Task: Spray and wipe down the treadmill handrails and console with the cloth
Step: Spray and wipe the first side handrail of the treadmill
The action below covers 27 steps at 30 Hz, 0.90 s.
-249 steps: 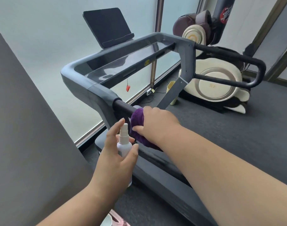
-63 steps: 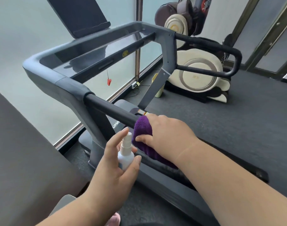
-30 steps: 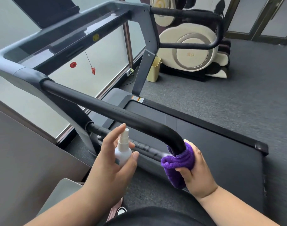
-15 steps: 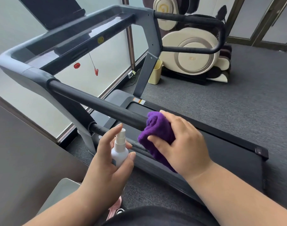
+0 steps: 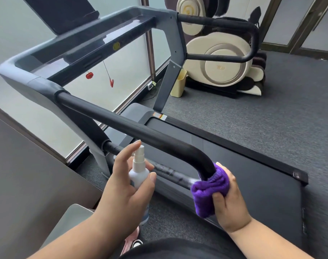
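The treadmill's near black handrail (image 5: 133, 128) runs from the grey console frame (image 5: 28, 79) down to a bend at the lower right. My right hand (image 5: 228, 200) grips a purple cloth (image 5: 209, 191) wrapped round the rail just below that bend. My left hand (image 5: 126, 189) holds a small white spray bottle (image 5: 139, 171) upright beside the lower rail bar (image 5: 170, 172), which shows wet drops. The console panel (image 5: 96, 36) with a dark tablet holder (image 5: 62, 12) is at the top left. The far handrail (image 5: 224, 23) loops at the upper right.
A cream massage chair (image 5: 221, 62) stands behind the treadmill, with a yellow bin (image 5: 178, 83) beside it. A red safety clip (image 5: 111, 82) hangs from the console. Frosted window panels (image 5: 14, 30) line the left. The treadmill belt (image 5: 252, 184) and grey carpet (image 5: 290, 118) fill the right.
My right hand slid the cloth back down the handrail from its middle to just below the end bend. My left hand keeps the spray bottle in about the same place.
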{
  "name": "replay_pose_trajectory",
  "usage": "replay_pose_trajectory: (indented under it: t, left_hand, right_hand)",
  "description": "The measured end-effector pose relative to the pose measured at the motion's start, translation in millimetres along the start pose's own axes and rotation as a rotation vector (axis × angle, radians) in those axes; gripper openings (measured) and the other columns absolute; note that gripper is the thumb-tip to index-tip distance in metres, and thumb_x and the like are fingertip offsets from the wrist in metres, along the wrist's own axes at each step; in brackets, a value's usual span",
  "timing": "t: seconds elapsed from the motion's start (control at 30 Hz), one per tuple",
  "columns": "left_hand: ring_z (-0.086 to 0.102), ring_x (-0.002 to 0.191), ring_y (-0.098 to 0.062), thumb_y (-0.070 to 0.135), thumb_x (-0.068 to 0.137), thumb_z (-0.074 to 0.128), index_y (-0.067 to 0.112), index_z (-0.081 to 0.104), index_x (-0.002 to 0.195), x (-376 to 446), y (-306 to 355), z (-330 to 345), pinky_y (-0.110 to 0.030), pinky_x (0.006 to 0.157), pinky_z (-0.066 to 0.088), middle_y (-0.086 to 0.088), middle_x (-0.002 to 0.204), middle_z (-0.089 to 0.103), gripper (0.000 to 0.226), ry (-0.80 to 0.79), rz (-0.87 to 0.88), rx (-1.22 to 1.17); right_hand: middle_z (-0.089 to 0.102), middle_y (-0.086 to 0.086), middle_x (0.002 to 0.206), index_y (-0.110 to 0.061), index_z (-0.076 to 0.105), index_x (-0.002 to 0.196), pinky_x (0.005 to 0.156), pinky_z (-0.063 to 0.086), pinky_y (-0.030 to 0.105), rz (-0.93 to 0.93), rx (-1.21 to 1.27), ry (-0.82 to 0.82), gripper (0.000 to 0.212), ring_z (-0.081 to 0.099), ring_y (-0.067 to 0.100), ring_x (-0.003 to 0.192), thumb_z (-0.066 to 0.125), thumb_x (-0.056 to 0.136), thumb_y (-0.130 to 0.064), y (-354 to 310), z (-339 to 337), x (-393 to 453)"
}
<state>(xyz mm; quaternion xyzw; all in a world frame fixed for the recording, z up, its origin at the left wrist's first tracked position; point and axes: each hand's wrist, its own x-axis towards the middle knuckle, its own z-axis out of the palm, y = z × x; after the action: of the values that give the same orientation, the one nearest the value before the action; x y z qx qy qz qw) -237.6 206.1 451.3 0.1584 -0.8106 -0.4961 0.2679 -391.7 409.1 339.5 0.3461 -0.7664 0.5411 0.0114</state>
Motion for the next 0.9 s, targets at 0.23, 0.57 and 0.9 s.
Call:
replay_pose_trajectory:
  t: [0.23,0.57,0.9]
  left_hand:
    - [0.066,0.072,-0.025,0.038,0.082,0.059,0.053,0.033,0.135,10,-9,-26,-0.05,0.067,0.059,0.008,0.102,0.063,0.062,0.066,-0.026,-0.039]
    - [0.06,0.058,-0.024,0.027,0.085,0.064,0.05,0.033,0.139,19,-35,-74,-0.037,0.055,0.055,0.008,0.101,0.065,0.066,0.144,-0.042,-0.034]
    - [0.058,0.064,-0.022,0.025,0.085,0.065,0.057,0.034,0.134,36,-69,-139,-0.012,0.059,0.048,0.012,0.1,0.063,0.066,0.259,-0.055,-0.029]
  right_hand:
    - [0.049,-0.031,0.133,-0.019,0.051,0.133,0.106,0.031,0.016,-0.148,0.011,0.169,0.049,0.05,0.0,0.124,0.038,0.101,-0.054,-75,-14,53]
    - [0.064,-0.004,0.109,-0.023,0.047,0.134,0.069,0.049,0.037,-0.135,-1.09,-0.327,0.077,0.064,0.021,0.089,0.022,0.083,-0.075,-161,78,128]
    - [0.058,0.01,0.12,-0.015,0.043,0.124,0.075,0.044,0.041,-0.254,-1.037,-0.423,0.061,0.06,0.031,0.106,0.047,0.092,-0.067,-204,237,216]
